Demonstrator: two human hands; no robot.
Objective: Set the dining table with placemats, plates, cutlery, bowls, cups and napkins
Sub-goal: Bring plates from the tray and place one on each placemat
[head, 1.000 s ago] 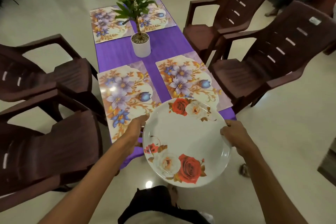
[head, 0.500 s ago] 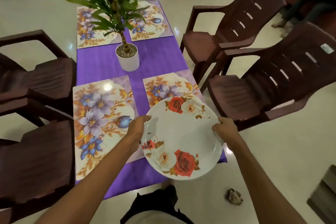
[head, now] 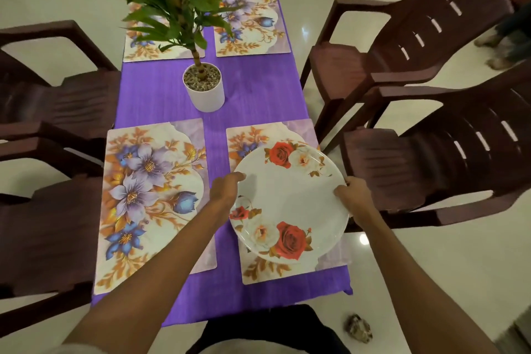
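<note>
While all four placemats already lie on the purple bench [head: 253,95], I am only at the first plate [head: 290,204]. My left hand [head: 225,191] grips its left rim and my right hand [head: 355,197] grips its right rim, fingers curled around the edge, holding it over the near right placemat [head: 258,270]; whether it touches the mat yet I cannot tell. The near left placemat [head: 152,195] and the two far ones are bare. No other plates, cutlery, bowls, cups or napkins are out, so I judge most of the setting remains. A potted plant [head: 204,89] stands mid-bench.
</note>
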